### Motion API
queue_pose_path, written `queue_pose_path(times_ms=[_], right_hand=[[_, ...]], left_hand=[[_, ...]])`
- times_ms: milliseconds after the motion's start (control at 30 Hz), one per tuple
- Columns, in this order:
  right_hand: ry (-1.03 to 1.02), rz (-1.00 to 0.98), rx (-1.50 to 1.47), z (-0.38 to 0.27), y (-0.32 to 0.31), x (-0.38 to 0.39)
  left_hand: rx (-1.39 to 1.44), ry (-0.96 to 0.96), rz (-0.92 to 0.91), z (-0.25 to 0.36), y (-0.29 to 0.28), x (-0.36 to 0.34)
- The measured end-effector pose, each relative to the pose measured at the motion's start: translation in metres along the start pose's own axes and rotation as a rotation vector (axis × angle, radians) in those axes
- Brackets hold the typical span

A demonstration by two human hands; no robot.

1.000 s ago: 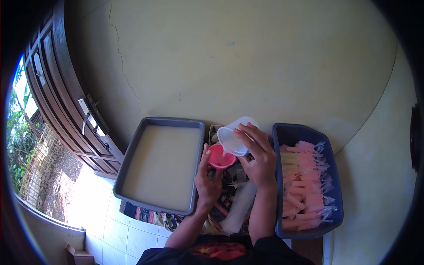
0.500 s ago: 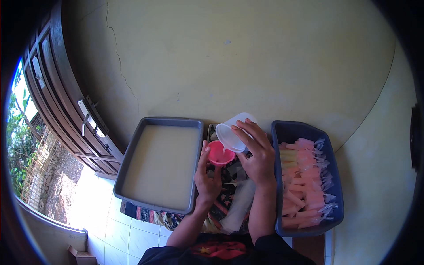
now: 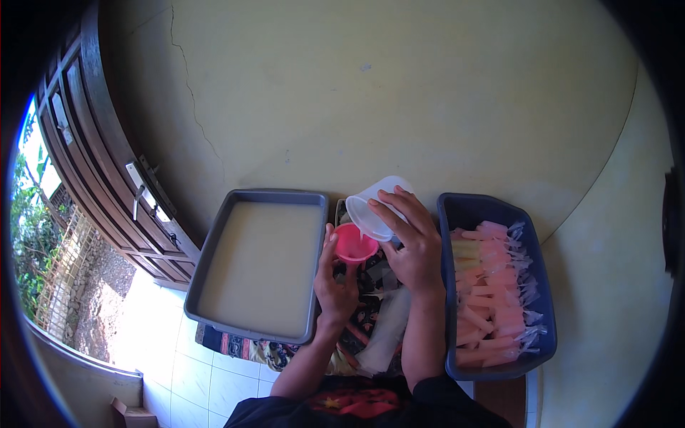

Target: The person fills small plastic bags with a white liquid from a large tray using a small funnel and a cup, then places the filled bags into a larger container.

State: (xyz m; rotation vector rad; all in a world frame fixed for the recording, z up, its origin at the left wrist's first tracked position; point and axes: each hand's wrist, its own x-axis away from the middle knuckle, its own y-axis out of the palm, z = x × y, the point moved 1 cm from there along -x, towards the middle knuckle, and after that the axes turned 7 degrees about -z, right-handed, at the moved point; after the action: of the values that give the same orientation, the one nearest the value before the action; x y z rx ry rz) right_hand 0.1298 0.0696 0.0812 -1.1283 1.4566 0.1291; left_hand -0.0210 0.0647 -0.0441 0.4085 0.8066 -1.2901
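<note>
My left hand [image 3: 335, 287] is closed around a pink funnel [image 3: 357, 245], its thumb along the near-left rim. What lies below the funnel is mostly hidden by the hand. Above it, my right hand [image 3: 417, 253] grips a translucent white plastic cup [image 3: 369, 220] from the right side. That cup is tipped to the left, its mouth over the funnel, and a thin whitish trickle runs from its lip into the funnel. Clear plastic bags [image 3: 385, 332] lie on the patterned cloth [image 3: 285, 351] between my forearms.
To the left stands a grey tub [image 3: 191, 303] of cloudy whitish liquid. At the right, a dark blue tub [image 3: 546, 314] holds many filled plastic tubes [image 3: 492, 285], mostly pink, some pale yellow. A wall [image 3: 428, 107] rises behind, and a wooden door [image 3: 107, 164] stands open at far left.
The cup and my right hand have risen slightly and shifted a little left. The funnel has moved up slightly; the trickle continues.
</note>
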Motion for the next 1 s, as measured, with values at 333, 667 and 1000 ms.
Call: queue_pose_path(times_ms=[333,667,1000], right_hand=[[-0.033,-0.02,0.062,0.0,0.0,-0.003],[-0.069,0.014,0.056,0.001,-0.002,-0.003],[0.14,0.141,-0.143,0.007,-0.004,0.008]], left_hand=[[0.009,-0.001,0.003,-0.003,0.001,0.0],[0.074,0.021,0.056,0.001,0.005,-0.003],[0.242,-0.039,0.071,0.025,0.002,-0.007]])
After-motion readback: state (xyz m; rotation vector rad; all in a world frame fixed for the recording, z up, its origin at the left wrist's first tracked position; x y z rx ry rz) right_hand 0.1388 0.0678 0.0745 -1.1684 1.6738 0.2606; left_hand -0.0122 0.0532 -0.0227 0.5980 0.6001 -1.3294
